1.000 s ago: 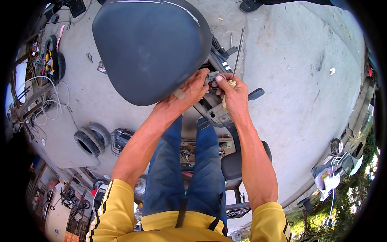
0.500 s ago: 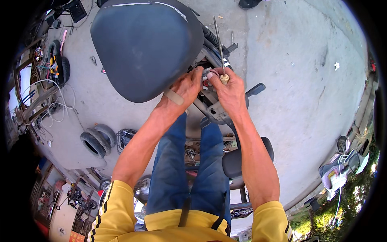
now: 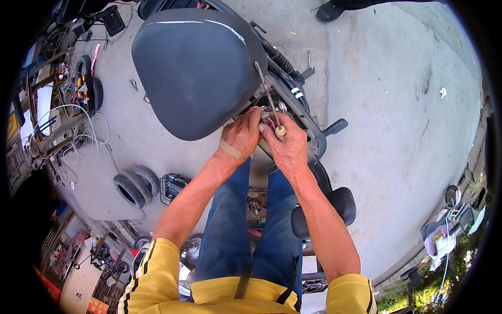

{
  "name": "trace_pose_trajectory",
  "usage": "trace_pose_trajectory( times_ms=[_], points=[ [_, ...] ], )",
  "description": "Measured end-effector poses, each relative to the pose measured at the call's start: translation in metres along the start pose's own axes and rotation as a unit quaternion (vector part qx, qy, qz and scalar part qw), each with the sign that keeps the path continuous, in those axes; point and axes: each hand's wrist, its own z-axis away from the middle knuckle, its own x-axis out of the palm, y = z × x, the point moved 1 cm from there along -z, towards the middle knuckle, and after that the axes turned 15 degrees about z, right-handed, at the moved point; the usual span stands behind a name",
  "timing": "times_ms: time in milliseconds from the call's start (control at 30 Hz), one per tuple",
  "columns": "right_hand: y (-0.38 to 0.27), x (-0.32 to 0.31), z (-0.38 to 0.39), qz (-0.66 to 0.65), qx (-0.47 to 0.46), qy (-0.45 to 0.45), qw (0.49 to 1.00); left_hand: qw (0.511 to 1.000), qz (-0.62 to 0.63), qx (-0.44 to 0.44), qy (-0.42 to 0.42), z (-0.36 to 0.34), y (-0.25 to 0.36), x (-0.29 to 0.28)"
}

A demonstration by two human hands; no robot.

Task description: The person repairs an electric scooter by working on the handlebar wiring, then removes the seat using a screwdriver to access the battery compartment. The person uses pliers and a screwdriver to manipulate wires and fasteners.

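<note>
My right hand [image 3: 287, 149] holds a screwdriver [image 3: 281, 132] with a pale handle. Its long metal shaft points up and away, tilted left, and the tip overlaps the edge of the dark seat [image 3: 198, 78] of a scooter in this view. A tan adhesive bandage crosses the wrist of my left hand [image 3: 241, 135]. That hand's fingers are closed beside the seat's near right edge, and what they pinch is hidden. Between my fingertips, wires and small metal parts [image 3: 273, 111] show in the opening of the scooter frame. The two hands almost touch.
A black coil shock absorber [image 3: 281, 61] and a footpeg [image 3: 334, 127] stick out on the right. A smaller black pad [image 3: 324, 213] is beside my right forearm. Loose tyres [image 3: 130, 189] and a black wire basket [image 3: 171, 187] lie left. Another person's shoe [image 3: 329, 11] shows at the far edge.
The view has shifted, so the seat appears lower and farther right. My right hand has come closer to my left, and the screwdriver leans farther left. More of the other person's shoe and leg shows.
</note>
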Motion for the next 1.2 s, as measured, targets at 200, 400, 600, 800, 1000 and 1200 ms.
trace_pose_trajectory(
  times_ms=[200, 400, 600, 800, 1000, 1200],
  points=[
    [0.002, 0.015, 0.018, 0.045, -0.045, 0.074, 0.995, 0.998, 0.012, 0.042, 0.043, 0.006, -0.008, 0.007],
    [-0.001, 0.012, 0.022, 0.037, -0.024, 0.073, 0.996, 0.997, 0.049, 0.051, 0.043, 0.004, -0.020, 0.000],
    [-0.001, -0.022, -0.012, -0.152, 0.163, 0.112, 0.968, 0.984, 0.129, -0.058, 0.111, 0.002, -0.018, 0.005],
    [0.003, -0.024, 0.007, -0.221, 0.159, -0.111, 0.956, 0.980, 0.193, -0.051, -0.025, -0.035, 0.001, -0.015],
    [0.013, -0.024, -0.003, -0.091, 0.194, -0.025, 0.977, 0.957, 0.276, -0.094, 0.000, -0.021, -0.016, -0.014],
    [0.018, 0.000, -0.007, 0.054, 0.011, -0.004, 0.998, 0.871, 0.439, -0.184, 0.125, -0.019, -0.031, 0.014]
  ],
)
